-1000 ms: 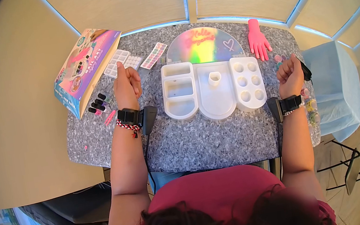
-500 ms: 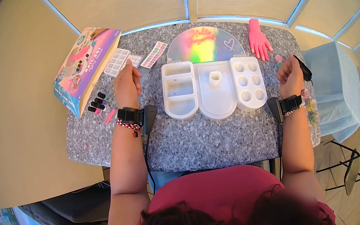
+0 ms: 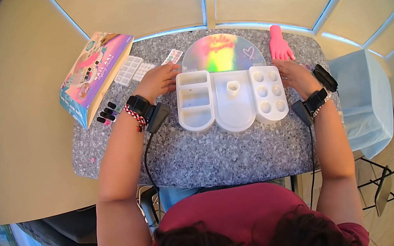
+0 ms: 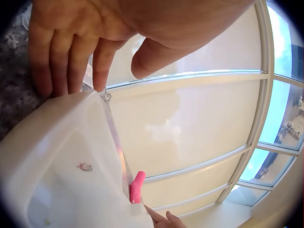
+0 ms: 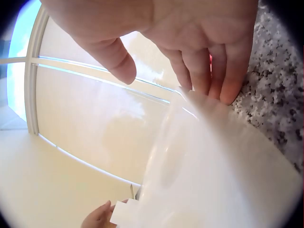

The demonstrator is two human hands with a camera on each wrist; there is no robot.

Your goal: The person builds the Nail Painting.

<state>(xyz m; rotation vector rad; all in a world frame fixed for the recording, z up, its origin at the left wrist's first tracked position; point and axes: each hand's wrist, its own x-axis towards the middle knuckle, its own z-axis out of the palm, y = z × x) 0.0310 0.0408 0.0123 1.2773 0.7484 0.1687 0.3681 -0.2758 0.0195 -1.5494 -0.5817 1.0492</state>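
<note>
A white plastic organizer tray point(image 3: 237, 117) stands in the middle of the table, with compartments on its left, a flat centre with a small raised cup point(image 3: 233, 87), and round wells on its right. My left hand point(image 3: 156, 82) reaches to its upper left side. In the left wrist view, the straight fingers point(image 4: 58, 64) touch the tray's outer edge, thumb apart. At the opposite side is my right hand point(image 3: 296, 77), its extended fingers point(image 5: 202, 71) right at the tray's wall in the right wrist view. Behind the tray stands a shiny rounded panel point(image 3: 198, 61) with pink lettering.
A nail art box point(image 3: 92, 70) leans at the table's left, beside small polish bottles point(image 3: 104, 117) and a white compartment case point(image 3: 128, 71). A sticker sheet point(image 3: 173, 57) lies behind my left hand. The pink model hand point(image 3: 279, 44) lies at the back right.
Both hands have come inward from beside the tray to its left and right sides. Their loosely curled fingers have straightened. The tray has shifted slightly left in the view.
</note>
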